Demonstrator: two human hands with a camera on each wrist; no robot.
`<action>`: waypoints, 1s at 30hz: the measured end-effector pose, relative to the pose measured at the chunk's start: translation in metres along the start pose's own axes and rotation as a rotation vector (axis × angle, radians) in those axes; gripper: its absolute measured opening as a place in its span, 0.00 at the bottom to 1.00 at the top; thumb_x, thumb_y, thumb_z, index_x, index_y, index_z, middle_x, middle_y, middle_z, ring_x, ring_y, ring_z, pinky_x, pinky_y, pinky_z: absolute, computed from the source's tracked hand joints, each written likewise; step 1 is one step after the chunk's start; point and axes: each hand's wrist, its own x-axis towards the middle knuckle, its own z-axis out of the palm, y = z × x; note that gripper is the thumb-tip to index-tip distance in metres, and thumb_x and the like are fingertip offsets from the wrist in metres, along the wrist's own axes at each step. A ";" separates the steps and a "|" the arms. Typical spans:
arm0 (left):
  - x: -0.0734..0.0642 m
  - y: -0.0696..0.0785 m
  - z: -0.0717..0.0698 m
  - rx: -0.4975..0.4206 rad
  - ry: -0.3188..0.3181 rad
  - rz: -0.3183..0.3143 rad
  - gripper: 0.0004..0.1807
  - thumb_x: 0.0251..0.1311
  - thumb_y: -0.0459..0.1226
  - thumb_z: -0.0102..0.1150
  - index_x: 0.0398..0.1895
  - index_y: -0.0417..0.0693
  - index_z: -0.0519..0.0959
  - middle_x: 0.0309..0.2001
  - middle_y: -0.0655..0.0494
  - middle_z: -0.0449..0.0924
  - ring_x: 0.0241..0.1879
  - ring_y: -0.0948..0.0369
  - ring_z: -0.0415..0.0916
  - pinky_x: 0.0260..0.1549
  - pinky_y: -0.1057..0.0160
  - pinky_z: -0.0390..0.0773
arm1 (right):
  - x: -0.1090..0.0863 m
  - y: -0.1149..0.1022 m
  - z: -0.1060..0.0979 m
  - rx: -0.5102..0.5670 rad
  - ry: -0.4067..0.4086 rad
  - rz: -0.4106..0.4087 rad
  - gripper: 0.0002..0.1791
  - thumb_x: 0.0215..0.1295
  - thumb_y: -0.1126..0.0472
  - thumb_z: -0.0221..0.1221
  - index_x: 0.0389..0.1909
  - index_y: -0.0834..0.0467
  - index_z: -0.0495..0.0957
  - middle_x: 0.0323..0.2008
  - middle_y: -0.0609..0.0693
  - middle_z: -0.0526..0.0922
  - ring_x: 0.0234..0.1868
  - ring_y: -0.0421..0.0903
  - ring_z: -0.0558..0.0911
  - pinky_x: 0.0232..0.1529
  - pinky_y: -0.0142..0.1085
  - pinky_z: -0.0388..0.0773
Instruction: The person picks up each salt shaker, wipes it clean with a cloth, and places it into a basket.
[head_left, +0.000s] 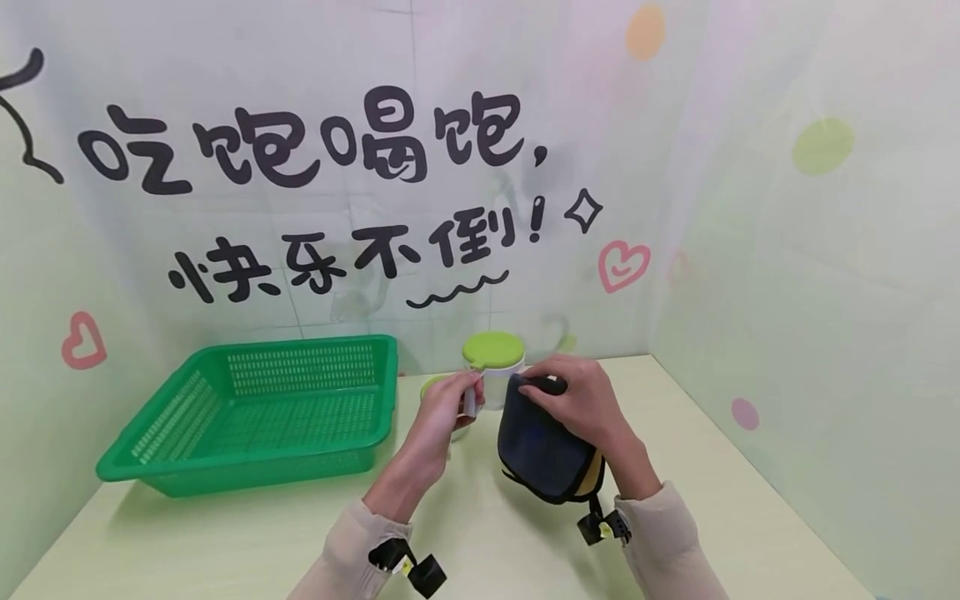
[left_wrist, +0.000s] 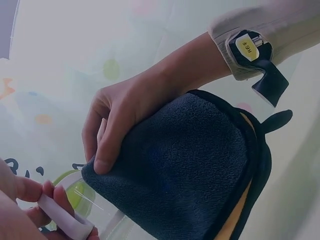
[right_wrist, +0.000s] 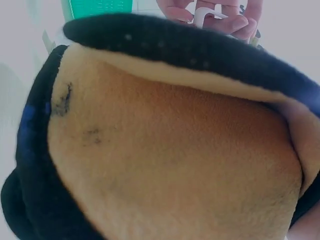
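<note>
A folded cleaning cloth (head_left: 536, 442), dark blue on one side and tan on the other with black edging, hangs from my right hand (head_left: 585, 400). In the left wrist view, the thumb and fingers of that hand pinch its upper corner. My left hand (head_left: 438, 412) holds a small white curved plastic piece (left_wrist: 65, 218) between thumb and fingers, just left of the cloth. In the right wrist view the cloth's tan face (right_wrist: 170, 145) fills most of the picture and hides the right fingers; the white piece's curved end shows above it.
A green plastic basket (head_left: 255, 479) stands on the table (head_left: 465, 533) at the left. Behind my hands is a clear jar with a green lid (head_left: 493, 350). A second green lid (head_left: 431, 384) lies partly hidden behind my left hand. A printed wall sheet (head_left: 360, 192) hangs at the back.
</note>
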 end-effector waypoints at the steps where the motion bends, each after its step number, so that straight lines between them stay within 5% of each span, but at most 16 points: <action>1: 0.000 0.000 0.000 0.002 0.000 -0.002 0.15 0.77 0.44 0.48 0.33 0.48 0.77 0.34 0.57 0.76 0.37 0.57 0.72 0.43 0.60 0.72 | 0.000 0.000 0.000 -0.002 -0.014 0.003 0.09 0.57 0.58 0.75 0.39 0.51 0.90 0.37 0.45 0.91 0.41 0.43 0.89 0.46 0.42 0.84; 17: -0.005 -0.003 -0.007 -0.004 -0.012 -0.034 0.15 0.78 0.46 0.47 0.35 0.47 0.76 0.36 0.56 0.74 0.42 0.55 0.70 0.46 0.59 0.70 | -0.005 -0.004 0.011 0.006 -0.271 0.114 0.06 0.58 0.56 0.75 0.36 0.47 0.89 0.34 0.41 0.90 0.36 0.37 0.86 0.41 0.35 0.81; 30: -0.003 0.001 -0.005 -0.004 -0.016 0.008 0.16 0.77 0.45 0.47 0.37 0.43 0.76 0.35 0.56 0.75 0.39 0.56 0.71 0.46 0.60 0.71 | -0.004 0.003 0.007 -0.028 -0.192 0.098 0.06 0.56 0.57 0.76 0.34 0.48 0.89 0.33 0.42 0.91 0.35 0.39 0.87 0.38 0.35 0.81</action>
